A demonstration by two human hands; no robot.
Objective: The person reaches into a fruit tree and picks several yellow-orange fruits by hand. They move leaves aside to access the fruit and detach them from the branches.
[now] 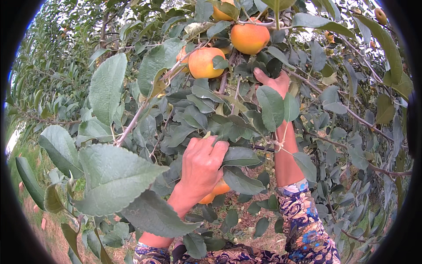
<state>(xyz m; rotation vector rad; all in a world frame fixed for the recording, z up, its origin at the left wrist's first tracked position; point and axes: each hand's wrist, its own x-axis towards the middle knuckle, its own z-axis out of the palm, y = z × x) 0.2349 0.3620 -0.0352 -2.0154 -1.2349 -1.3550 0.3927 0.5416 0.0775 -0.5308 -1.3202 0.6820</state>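
Observation:
My left hand [201,165] is in the middle of the view, its fingers curled over apple leaves [240,156]. What lies under its fingertips is hidden. Just below it, a yellow-orange apple [216,192] shows partly behind the hand and foliage. Higher up on the right, my right hand [277,82] reaches among dark leaves [273,67]. Its thumb and fingers stand on either side of them, but the fingertips are covered, so a grip cannot be made out. Above that hand hangs a ripe apple [250,37]; another apple [206,62] hangs to its left, with a leaf over its side.
A branch [135,118] with large leaves [115,178] crosses the near left. Thin branches [359,118] run through foliage on the right. More apples [380,16] hang at the upper right. Grass and dry ground [244,217] show below; reddish blocks [43,223] lie at far left.

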